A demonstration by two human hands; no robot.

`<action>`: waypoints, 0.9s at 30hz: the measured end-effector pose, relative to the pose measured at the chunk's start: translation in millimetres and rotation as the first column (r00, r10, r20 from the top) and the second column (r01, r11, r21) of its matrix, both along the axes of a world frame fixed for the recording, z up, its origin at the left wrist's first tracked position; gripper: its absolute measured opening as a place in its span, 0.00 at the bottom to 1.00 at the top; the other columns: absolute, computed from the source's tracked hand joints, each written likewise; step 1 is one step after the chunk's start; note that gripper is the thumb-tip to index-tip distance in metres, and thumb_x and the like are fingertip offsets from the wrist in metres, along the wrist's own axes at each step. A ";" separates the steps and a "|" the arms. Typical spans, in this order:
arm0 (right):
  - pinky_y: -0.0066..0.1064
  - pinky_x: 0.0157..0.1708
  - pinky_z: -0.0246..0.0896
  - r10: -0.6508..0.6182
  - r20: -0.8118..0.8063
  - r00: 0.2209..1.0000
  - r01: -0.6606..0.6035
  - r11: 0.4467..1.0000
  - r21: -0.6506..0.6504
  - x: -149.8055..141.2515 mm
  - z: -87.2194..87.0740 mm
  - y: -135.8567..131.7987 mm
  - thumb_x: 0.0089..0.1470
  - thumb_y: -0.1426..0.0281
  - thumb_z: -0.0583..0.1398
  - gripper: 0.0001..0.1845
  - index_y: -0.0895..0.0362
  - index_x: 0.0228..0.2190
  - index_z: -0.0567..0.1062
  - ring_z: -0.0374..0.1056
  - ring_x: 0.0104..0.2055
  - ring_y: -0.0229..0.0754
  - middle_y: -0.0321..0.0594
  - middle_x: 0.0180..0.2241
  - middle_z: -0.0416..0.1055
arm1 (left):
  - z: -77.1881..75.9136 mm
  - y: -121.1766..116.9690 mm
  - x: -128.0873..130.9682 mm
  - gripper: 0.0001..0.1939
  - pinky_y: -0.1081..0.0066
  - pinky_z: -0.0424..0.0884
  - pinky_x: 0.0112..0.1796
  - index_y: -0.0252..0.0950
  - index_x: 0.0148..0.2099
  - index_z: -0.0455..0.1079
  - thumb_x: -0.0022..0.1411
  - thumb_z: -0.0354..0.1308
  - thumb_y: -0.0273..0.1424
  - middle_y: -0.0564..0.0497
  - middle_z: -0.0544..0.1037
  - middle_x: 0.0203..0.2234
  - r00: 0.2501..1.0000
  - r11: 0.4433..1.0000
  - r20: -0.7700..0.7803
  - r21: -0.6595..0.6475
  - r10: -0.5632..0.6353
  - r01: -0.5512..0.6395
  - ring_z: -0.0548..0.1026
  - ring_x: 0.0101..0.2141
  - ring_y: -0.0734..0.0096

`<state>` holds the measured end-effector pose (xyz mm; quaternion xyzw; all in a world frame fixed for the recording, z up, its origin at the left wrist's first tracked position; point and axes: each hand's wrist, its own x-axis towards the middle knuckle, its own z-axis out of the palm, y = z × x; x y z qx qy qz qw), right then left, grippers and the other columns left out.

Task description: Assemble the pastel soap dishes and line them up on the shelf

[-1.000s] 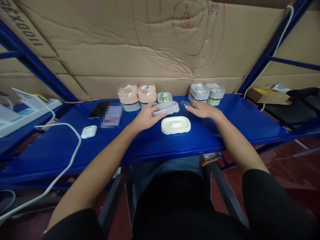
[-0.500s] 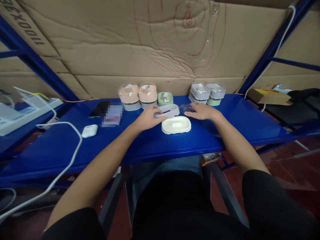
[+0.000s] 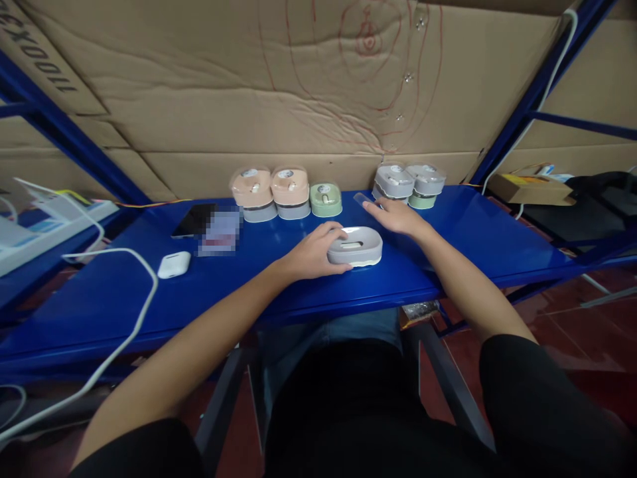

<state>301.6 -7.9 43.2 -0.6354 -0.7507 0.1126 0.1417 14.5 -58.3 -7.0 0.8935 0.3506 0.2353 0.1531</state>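
My left hand (image 3: 317, 255) is curled around the left end of a grey oval soap-dish-like piece (image 3: 367, 253) that has a slot in its top. The piece rests over the cream oval base (image 3: 365, 265), of which only a thin lower rim shows. Farther back on the right, my right hand (image 3: 401, 218) pinches a clear plastic lid (image 3: 363, 198), raised off the table and tilted. Part of that lid is hidden behind the fingers.
Peach-and-grey boxes (image 3: 253, 191) and a green box (image 3: 326, 200) line the back. Grey-topped boxes (image 3: 393, 179) stand beyond my right hand. On the left lie a white earbud case (image 3: 174, 264), a dark phone-like slab (image 3: 194, 220) and a white cable (image 3: 144, 312).
My left hand has brought the grey piece toward me and right, onto the cream base. My right hand has lifted the clear lid from the table and tilted it.
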 end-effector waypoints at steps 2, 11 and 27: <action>0.60 0.68 0.73 0.006 -0.010 1.000 -0.006 1.000 0.003 -1.6 -0.4 -1.2 0.76 0.29 0.44 0.52 0.58 0.65 0.81 0.77 0.71 0.75 0.64 0.69 0.81 | -0.1 -3.2 2.4 0.34 0.44 0.70 0.76 0.41 0.69 0.75 0.65 0.75 0.46 0.38 0.75 0.71 0.999 0.999 -0.038 0.037 0.007 -0.005 0.75 0.73 0.39; 0.51 0.61 0.75 0.357 -0.137 0.924 -0.336 0.929 0.155 0.6 2.7 -5.9 0.69 0.36 0.64 0.44 0.57 0.68 0.81 0.82 0.58 0.63 0.55 0.59 0.87 | -7.0 5.3 2.5 0.66 0.38 0.66 0.77 0.36 0.88 0.49 0.60 0.81 0.47 0.26 0.66 0.81 0.994 0.988 0.066 -0.130 0.089 -0.080 0.69 0.79 0.28; 0.53 0.64 0.73 0.528 0.034 0.849 -0.528 0.842 0.114 -20.6 -1.8 -27.3 0.61 0.39 0.73 0.48 0.50 0.73 0.77 0.77 0.63 0.65 0.53 0.62 0.80 | -14.0 23.4 -6.5 0.69 0.33 0.73 0.72 0.39 0.86 0.53 0.53 0.86 0.46 0.25 0.73 0.76 0.961 0.964 0.201 -0.226 0.189 -0.143 0.74 0.75 0.25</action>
